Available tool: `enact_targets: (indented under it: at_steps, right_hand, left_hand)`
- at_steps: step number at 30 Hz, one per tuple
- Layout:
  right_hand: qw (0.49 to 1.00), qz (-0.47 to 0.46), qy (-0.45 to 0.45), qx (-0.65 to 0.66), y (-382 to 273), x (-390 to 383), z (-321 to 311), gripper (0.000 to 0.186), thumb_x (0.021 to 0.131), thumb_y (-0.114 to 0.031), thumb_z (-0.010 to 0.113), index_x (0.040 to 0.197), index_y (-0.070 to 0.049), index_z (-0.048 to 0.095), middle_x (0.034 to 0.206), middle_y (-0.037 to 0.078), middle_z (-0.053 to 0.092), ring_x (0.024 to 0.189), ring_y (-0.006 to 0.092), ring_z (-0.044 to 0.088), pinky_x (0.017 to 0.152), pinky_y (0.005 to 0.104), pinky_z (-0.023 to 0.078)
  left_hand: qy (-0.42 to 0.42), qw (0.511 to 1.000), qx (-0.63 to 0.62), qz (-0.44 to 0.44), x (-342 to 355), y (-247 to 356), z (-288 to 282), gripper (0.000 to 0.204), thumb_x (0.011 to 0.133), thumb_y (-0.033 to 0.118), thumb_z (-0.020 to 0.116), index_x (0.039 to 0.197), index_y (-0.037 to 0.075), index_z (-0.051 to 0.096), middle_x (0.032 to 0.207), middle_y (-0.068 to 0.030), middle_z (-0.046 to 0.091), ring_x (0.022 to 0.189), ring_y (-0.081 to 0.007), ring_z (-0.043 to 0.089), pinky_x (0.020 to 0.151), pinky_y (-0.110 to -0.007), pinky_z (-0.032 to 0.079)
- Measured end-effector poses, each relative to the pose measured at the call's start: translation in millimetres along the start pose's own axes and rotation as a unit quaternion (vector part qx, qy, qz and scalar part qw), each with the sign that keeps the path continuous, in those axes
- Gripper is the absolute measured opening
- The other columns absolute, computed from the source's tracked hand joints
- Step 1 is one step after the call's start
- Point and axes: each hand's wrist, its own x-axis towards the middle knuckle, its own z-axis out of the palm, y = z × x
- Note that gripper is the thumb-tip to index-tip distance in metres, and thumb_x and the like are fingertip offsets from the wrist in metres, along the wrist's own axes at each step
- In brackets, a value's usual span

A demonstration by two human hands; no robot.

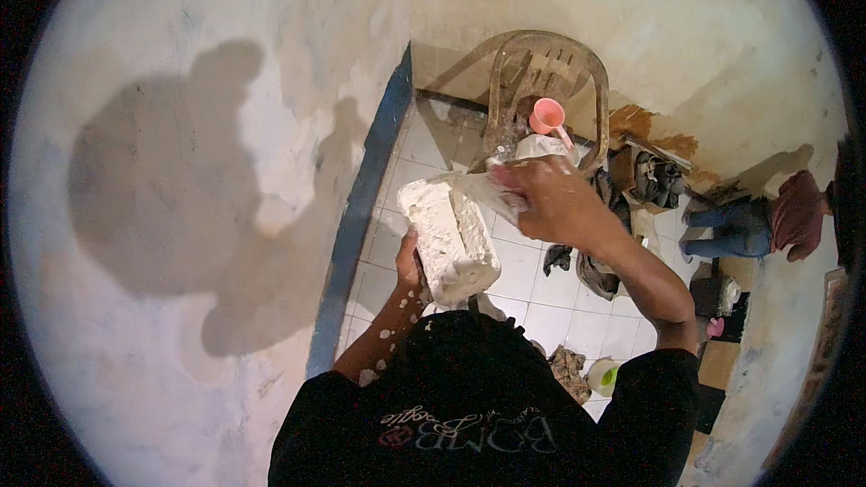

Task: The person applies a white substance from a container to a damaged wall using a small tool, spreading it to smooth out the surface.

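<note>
My left hand (409, 259) grips the left side of a boxy container (467, 283) smeared with thick white paste. The paste (442, 221) has a rough surface with a long groove in it. White spatters dot my left forearm. Above the container's far right corner, my right hand (546, 198) is closed round a flat, pale scraper (487, 191). Its blade reaches down to the left, over or against the container's far edge; I cannot tell whether it touches. My right fingers are partly hidden behind the back of the hand.
A dirty plastic chair (595, 90) stands in the far corner, bearing a pink dipper (548, 115) and a whitish bag. Patchy walls rise at left and far side. To the right are boxes (654, 176), dark bags, a brown cloth (570, 372), a pale bucket (603, 376) and another person (758, 221).
</note>
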Motion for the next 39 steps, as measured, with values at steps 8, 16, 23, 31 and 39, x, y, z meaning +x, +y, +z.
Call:
enact_targets:
  at_steps: [8,16,23,31,39]
  right_hand:
    - [0.989,-0.100,-0.015,-0.107,1.7,32.5,28.8,0.047,0.058,-0.010,0.060,0.104,-0.002,0.056,0.086,0.017,0.056,0.087,0.0321,0.052,0.077,0.0399,0.041]
    - [0.985,-0.085,-0.024,-0.145,-2.8,34.5,30.4,0.041,0.057,-0.009,0.062,0.096,0.000,0.058,0.086,0.016,0.057,0.083,0.0319,0.054,0.074,0.0386,0.043]
    - [0.982,-0.054,-0.134,-0.122,12.7,39.5,55.3,0.046,0.059,-0.015,0.058,0.102,-0.001,0.055,0.095,0.018,0.054,0.091,0.0324,0.051,0.079,0.0397,0.041]
    - [0.982,-0.062,-0.175,-0.033,30.0,20.7,59.2,0.049,0.057,-0.016,0.057,0.103,0.000,0.055,0.094,0.019,0.053,0.096,0.0331,0.049,0.083,0.0389,0.038]
    - [0.995,0.040,0.021,0.092,-12.1,-6.0,17.7,0.033,0.050,-0.005,0.057,0.082,0.004,0.059,0.081,0.023,0.055,0.078,0.0373,0.054,0.071,0.0412,0.043]
  left_hand:
    - [0.013,0.998,0.060,-0.025,-2.9,1.5,23.6,0.056,0.081,0.035,0.045,0.124,0.001,0.034,0.115,-0.0161,0.048,0.104,-0.0300,0.049,0.091,-0.042,0.038]
    - [0.008,0.996,0.077,-0.041,-2.2,-0.2,25.8,0.058,0.078,0.035,0.048,0.124,0.002,0.034,0.114,-0.0163,0.048,0.102,-0.0302,0.049,0.090,-0.042,0.038]
    - [0.002,0.999,0.041,-0.021,-1.4,-9.3,21.5,0.055,0.078,0.034,0.046,0.121,0.002,0.037,0.112,-0.0155,0.048,0.102,-0.0291,0.049,0.090,-0.040,0.038]
    - [0.052,0.997,0.000,0.063,8.7,-9.0,7.2,0.057,0.078,0.034,0.043,0.122,0.001,0.035,0.114,-0.0158,0.047,0.105,-0.0300,0.047,0.093,-0.041,0.036]
    - [-0.004,0.995,-0.036,0.098,10.1,-19.9,3.2,0.063,0.076,0.039,0.041,0.126,0.001,0.030,0.120,-0.0173,0.042,0.110,-0.0307,0.043,0.094,-0.042,0.035]
